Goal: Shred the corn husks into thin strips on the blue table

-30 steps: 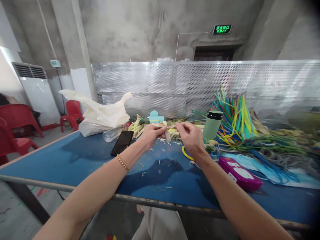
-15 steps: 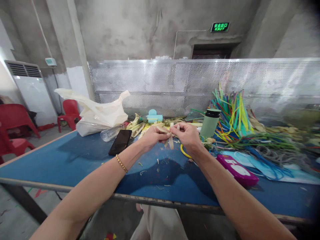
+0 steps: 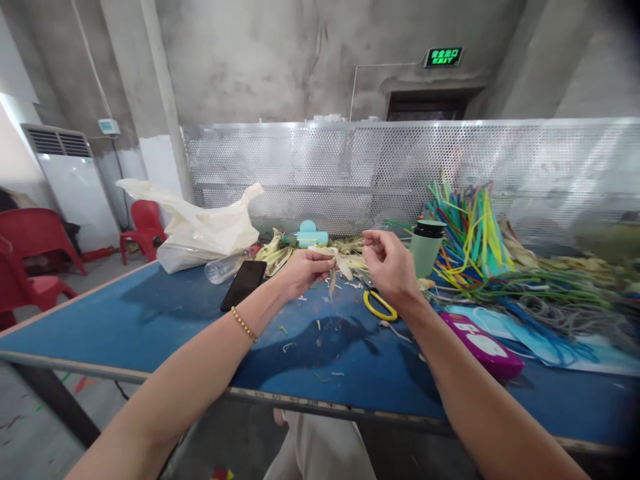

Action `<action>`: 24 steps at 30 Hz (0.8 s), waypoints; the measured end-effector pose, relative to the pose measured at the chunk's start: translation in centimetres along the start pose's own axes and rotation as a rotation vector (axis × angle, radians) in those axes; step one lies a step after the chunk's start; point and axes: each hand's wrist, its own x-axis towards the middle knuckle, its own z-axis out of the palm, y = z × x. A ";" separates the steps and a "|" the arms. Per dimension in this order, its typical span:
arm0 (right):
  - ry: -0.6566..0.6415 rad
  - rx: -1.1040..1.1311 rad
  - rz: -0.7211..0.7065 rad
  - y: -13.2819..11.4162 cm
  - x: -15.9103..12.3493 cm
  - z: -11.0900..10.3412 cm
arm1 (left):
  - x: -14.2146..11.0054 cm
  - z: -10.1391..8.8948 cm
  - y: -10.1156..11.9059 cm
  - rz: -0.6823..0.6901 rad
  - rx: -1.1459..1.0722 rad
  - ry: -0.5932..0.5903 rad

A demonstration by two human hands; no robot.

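My left hand (image 3: pixel 303 272) pinches pale strips of dried corn husk (image 3: pixel 344 267) between thumb and fingers, above the middle of the blue table. The strips spread out from the fingertips, one end hanging down. To the right of them my right hand (image 3: pixel 391 265) is raised, its fingers loosely curved and apart, with nothing visible in it. Below that hand lies a yellow loop handle (image 3: pixel 380 307), probably of scissors; the rest of it is hidden. More husk (image 3: pixel 275 255) is heaped behind my hands, and small trimmings are scattered on the table.
On the left are a black phone (image 3: pixel 243 285), a clear plastic bottle (image 3: pixel 225 268) and a white plastic bag (image 3: pixel 210 230). On the right stand a green flask (image 3: pixel 425 252), colourful strips (image 3: pixel 475 233), a purple box (image 3: pixel 483 347) and coiled cords (image 3: pixel 550 313). A perforated metal screen (image 3: pixel 300 160) runs behind.
My right hand has let go of the husk strips and drawn away to the right and up, uncovering the yellow handle. My left hand keeps its pinch on the husk.
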 end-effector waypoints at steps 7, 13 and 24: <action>-0.180 0.006 -0.347 -1.1 -0.4 -0.1 | 0.0 0.1 0.1 -0.044 -0.063 0.053; -0.132 0.202 0.006 -1.0 -0.4 0.3 | -0.3 0.6 0.0 -0.023 0.093 0.024; -0.183 0.334 0.233 -1.3 -0.4 0.4 | -0.8 0.8 0.1 -0.060 0.062 -0.016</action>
